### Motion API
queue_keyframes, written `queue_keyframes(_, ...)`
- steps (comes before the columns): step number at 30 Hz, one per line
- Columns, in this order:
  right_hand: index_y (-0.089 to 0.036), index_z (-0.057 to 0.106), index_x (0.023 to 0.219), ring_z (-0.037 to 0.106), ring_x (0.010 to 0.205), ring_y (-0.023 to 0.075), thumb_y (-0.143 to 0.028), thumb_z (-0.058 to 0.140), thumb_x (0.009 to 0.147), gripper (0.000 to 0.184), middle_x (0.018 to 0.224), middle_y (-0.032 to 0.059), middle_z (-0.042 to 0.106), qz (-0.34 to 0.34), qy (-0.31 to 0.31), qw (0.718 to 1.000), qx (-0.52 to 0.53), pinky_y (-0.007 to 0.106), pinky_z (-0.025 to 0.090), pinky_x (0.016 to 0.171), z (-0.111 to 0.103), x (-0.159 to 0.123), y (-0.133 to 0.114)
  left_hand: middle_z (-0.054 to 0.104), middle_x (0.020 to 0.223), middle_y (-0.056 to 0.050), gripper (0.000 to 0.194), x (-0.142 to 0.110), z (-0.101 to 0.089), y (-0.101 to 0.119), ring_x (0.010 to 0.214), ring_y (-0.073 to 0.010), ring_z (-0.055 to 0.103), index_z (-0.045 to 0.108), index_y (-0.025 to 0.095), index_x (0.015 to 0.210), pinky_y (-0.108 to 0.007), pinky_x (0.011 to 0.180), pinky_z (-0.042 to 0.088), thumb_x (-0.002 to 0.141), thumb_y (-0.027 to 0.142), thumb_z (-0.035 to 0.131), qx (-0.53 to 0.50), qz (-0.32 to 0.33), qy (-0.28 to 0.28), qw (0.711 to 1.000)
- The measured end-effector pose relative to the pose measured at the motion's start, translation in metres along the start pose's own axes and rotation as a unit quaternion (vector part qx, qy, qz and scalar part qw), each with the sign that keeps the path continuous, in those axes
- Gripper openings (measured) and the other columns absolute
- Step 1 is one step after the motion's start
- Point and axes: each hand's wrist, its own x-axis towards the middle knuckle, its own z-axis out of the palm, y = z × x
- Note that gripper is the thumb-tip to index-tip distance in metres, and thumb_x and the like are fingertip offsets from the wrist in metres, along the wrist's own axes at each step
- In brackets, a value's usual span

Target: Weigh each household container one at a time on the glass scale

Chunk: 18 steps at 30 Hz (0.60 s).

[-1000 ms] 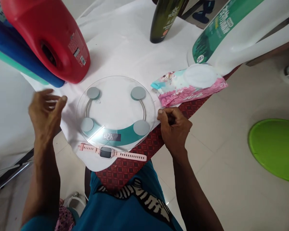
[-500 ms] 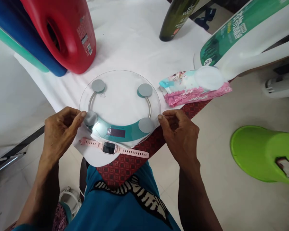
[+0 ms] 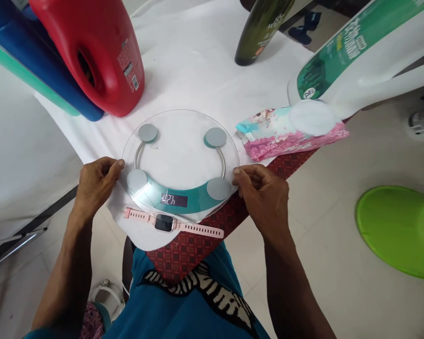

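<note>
A round glass bathroom scale (image 3: 180, 160) lies on the white cloth, with grey round pads and a teal band. Its small display (image 3: 174, 200) shows lit digits, upside down to me. My left hand (image 3: 101, 181) is closed in a pinch, thumb and fingertips right at the scale's left rim. At the opposite rim, my right hand (image 3: 263, 193) pinches the glass between thumb and curled fingers. A pink smartwatch (image 3: 164, 222) is stretched out along the near edge of the scale, its dark screen facing up.
A red jug (image 3: 123, 61) and a blue bottle (image 3: 38, 61) stand at back left. An olive-green bottle (image 3: 257, 37) is at the back. Right of the scale lie a wipes pack (image 3: 268, 139) and a large green-and-white jug (image 3: 339, 56). A lime-green stool (image 3: 392, 230) stands on the floor.
Digits have come up more fully on the display. My left hand has drawn slightly outward, its thumb now overlapping the glass less. The whole view has shifted a little.
</note>
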Motion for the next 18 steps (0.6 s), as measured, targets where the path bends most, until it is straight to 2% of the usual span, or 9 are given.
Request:
queue_keyframes(2, -0.023, 0.072, 0.086, 0.062, 0.058, 0.0161, -0.058, 0.074, 0.092, 0.035, 0.071, 0.0016, 0.072, 0.013, 0.002, 0.999, 0.035, 0.034, 0.053, 0.061, 0.002, 0.003, 0.001, 0.055, 0.061, -0.001, 0.035, 0.004, 0.001, 0.000, 0.059, -0.0165, 0.049, 0.070, 0.020, 0.075, -0.031, 0.056, 0.038, 0.089, 0.052, 0.071, -0.013, -0.016, -0.017, 1.000)
queue_keyframes(5, -0.022, 0.072, 0.087, 0.060, 0.057, 0.0150, -0.054, 0.076, 0.087, 0.032, 0.071, 0.0009, 0.071, 0.025, 0.018, 0.997, 0.069, 0.033, 0.052, 0.060, 0.004, 0.007, 0.005, 0.051, 0.060, 0.000, 0.035, 0.005, 0.002, 0.002, 0.057, -0.0148, 0.045, 0.067, 0.020, 0.076, -0.029, 0.052, 0.033, 0.089, 0.052, 0.072, -0.063, -0.004, -0.029, 0.998)
queue_keyframes(10, -0.022, 0.071, 0.088, 0.060, 0.058, 0.0145, -0.048, 0.072, 0.089, 0.027, 0.072, 0.0004, 0.070, 0.018, 0.031, 0.996, 0.086, 0.033, 0.054, 0.064, 0.005, 0.014, 0.009, 0.050, 0.064, 0.001, 0.032, 0.008, 0.004, 0.004, 0.056, -0.0126, 0.041, 0.066, 0.021, 0.080, -0.028, 0.051, 0.030, 0.090, 0.048, 0.077, -0.155, 0.032, -0.012, 0.987)
queue_keyframes(14, -0.021, 0.072, 0.088, 0.058, 0.058, 0.0138, -0.047, 0.074, 0.090, 0.026, 0.071, 0.0006, 0.070, 0.029, 0.036, 0.992, 0.115, 0.030, 0.049, 0.058, 0.008, 0.015, 0.008, 0.050, 0.066, 0.000, 0.032, 0.030, 0.007, 0.011, 0.056, -0.0115, 0.040, 0.065, 0.020, 0.079, -0.027, 0.050, 0.027, 0.088, 0.047, 0.080, -0.191, 0.054, -0.016, 0.980)
queue_keyframes(18, -0.020, 0.075, 0.095, 0.053, 0.056, 0.0120, -0.046, 0.077, 0.088, 0.027, 0.072, -0.0004, 0.069, 0.058, 0.043, 0.978, 0.196, 0.027, 0.042, 0.051, 0.016, 0.014, 0.005, 0.048, 0.063, 0.001, 0.028, 0.059, 0.013, 0.021, 0.053, -0.0108, 0.038, 0.061, 0.020, 0.076, -0.026, 0.048, 0.026, 0.086, 0.039, 0.078, -0.193, 0.045, -0.021, 0.980)
